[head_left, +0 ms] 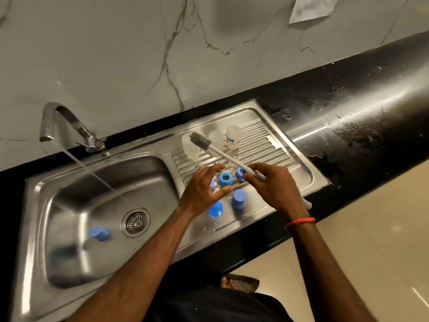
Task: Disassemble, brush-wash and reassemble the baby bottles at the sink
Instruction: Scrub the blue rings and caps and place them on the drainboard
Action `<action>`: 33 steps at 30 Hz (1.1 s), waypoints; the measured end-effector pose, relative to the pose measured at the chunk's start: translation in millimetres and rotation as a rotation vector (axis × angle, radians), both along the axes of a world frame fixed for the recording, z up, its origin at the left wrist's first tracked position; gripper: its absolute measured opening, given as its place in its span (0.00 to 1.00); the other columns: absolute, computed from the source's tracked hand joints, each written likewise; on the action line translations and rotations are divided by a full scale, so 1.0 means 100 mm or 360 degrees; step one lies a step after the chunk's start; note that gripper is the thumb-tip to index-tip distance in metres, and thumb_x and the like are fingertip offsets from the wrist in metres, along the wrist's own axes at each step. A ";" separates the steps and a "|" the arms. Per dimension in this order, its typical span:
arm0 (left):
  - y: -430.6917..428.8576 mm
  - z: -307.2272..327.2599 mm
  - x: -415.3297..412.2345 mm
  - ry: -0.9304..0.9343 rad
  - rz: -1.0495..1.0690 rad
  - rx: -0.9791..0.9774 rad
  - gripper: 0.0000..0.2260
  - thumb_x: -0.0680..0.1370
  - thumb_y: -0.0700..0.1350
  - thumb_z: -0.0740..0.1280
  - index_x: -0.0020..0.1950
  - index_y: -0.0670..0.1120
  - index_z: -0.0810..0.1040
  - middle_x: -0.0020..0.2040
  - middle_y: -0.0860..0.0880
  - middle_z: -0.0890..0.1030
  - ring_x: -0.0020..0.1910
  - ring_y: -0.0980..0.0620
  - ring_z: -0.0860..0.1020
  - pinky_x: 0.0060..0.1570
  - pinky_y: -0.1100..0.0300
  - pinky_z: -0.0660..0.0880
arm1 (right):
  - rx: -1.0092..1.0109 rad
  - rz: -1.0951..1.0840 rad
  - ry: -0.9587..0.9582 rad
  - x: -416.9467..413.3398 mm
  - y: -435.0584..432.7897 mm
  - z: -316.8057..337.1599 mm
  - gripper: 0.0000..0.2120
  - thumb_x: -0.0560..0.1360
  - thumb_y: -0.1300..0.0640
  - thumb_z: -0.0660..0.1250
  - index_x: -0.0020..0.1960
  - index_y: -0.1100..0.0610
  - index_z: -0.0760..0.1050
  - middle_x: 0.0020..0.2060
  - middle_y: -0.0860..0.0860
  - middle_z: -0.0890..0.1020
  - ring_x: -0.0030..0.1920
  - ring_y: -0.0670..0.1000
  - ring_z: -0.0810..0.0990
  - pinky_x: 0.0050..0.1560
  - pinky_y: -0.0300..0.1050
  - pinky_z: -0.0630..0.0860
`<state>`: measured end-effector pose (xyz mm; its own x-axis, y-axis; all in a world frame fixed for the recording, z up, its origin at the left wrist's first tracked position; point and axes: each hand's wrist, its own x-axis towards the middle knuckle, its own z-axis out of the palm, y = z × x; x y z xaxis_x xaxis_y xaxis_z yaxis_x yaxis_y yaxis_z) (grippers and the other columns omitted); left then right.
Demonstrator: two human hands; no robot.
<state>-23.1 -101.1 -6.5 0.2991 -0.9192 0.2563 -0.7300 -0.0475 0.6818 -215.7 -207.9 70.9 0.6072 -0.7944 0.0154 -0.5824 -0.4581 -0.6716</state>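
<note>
My right hand [270, 184] grips the white handle of a bottle brush [202, 141], whose grey bristle head points up and left over the drainboard [285, 156]. My left hand [204, 187] hovers with fingers spread around a blue screw ring [224, 178], apparently not closed on it. A second blue ring [239, 173] lies partly behind my right thumb. Two blue caps [239, 199] [215, 209] stand near my left wrist. Another blue cap [99, 233] lies in the sink basin [69, 205]. Three clear bottle bodies [234, 137] [190, 147] [216, 138] stand at the drainboard's back.
The tap [58, 122] at the back left runs a stream of water into the basin near the drain [136, 222]. Wet black countertop [359, 112] stretches to the right. A marble wall rises behind. A paper sheet [311, 8] hangs top right.
</note>
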 end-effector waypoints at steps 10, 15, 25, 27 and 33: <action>0.63 0.01 0.75 -0.0037 0.0478 -0.0048 0.15 0.75 0.49 0.74 0.61 0.48 0.79 0.54 0.52 0.82 0.56 0.54 0.78 0.55 0.56 0.77 | -0.0198 0.0287 0.0355 0.82 0.26 0.05 0.08 0.76 0.51 0.69 0.53 0.50 0.82 0.41 0.52 0.84 0.45 0.57 0.81 0.45 0.51 0.78; 1.14 -0.11 1.07 0.0043 0.0652 0.0041 0.11 0.75 0.50 0.74 0.55 0.48 0.82 0.50 0.54 0.82 0.51 0.56 0.79 0.52 0.59 0.76 | -0.0166 0.0429 0.0395 1.26 0.49 -0.02 0.10 0.73 0.57 0.66 0.51 0.50 0.82 0.40 0.52 0.83 0.42 0.57 0.81 0.44 0.54 0.79; 1.92 -0.40 1.66 0.0198 0.0949 0.0271 0.08 0.74 0.49 0.75 0.47 0.45 0.83 0.44 0.52 0.84 0.43 0.55 0.80 0.47 0.55 0.79 | -0.0484 0.0717 0.0559 1.99 0.93 -0.10 0.11 0.80 0.50 0.62 0.60 0.47 0.78 0.49 0.53 0.82 0.50 0.57 0.81 0.46 0.48 0.75; 2.06 -0.48 1.80 0.0227 0.0999 0.0327 0.08 0.73 0.50 0.74 0.47 0.47 0.83 0.44 0.53 0.84 0.44 0.56 0.80 0.47 0.57 0.78 | -0.0545 0.0755 0.0569 2.16 1.01 -0.12 0.12 0.81 0.50 0.62 0.61 0.48 0.78 0.50 0.52 0.82 0.50 0.56 0.82 0.45 0.46 0.74; 2.38 -0.80 2.26 0.0286 0.1098 0.0551 0.13 0.72 0.57 0.71 0.50 0.50 0.82 0.49 0.54 0.83 0.50 0.54 0.79 0.49 0.59 0.74 | -0.0651 0.0813 0.0625 2.65 1.23 -0.25 0.13 0.82 0.49 0.61 0.62 0.49 0.77 0.52 0.52 0.83 0.49 0.54 0.82 0.45 0.45 0.74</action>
